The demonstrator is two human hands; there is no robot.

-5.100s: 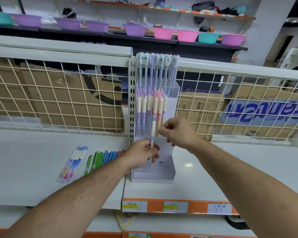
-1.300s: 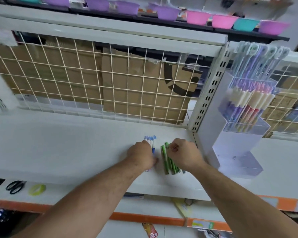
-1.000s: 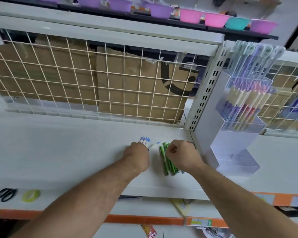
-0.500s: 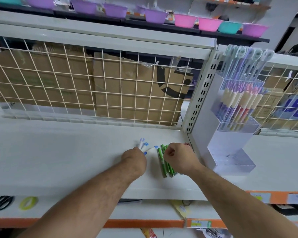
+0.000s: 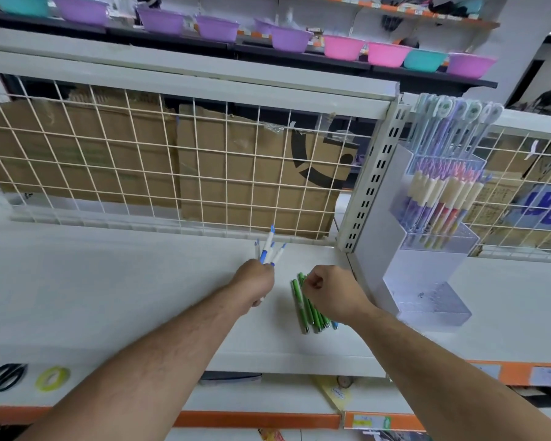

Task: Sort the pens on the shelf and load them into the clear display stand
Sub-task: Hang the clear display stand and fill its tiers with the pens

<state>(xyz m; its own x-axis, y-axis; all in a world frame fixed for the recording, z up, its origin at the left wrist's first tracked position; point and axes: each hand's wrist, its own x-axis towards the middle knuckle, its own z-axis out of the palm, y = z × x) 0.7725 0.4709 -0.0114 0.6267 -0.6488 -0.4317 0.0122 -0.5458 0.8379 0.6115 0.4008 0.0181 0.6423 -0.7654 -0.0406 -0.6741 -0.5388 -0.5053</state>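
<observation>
Gripping a small bundle of white-and-blue pens (image 5: pixel 269 249), your left hand (image 5: pixel 256 283) had its fingers curled round their lower halves. The free ends fanned out beyond your knuckles. I judge you held them as one bunch so that one kind could go to the stand together. Their long axes ran from near to far, a little spread, and the blue ends pointed to the far side, toward the wire grid (image 5: pixel 172 173).

Just to the right, your right hand (image 5: pixel 331 294) lay with curled fingers over the far ends of the green pens (image 5: pixel 299 302). Whether it pinched one of them or only rested there, I cannot tell. These pens lay flat on the white shelf (image 5: pixel 109 297), side by side and touching. Their long axes went from near to far, leaning slightly left at the far end. Probably they were kept in a row apart from the blue ones for sorting by colour.

Further right stood the clear display stand (image 5: pixel 427 275), upright against the post. Pastel pens (image 5: pixel 439 198) stood nearly upright in its far, higher tiers.
</observation>
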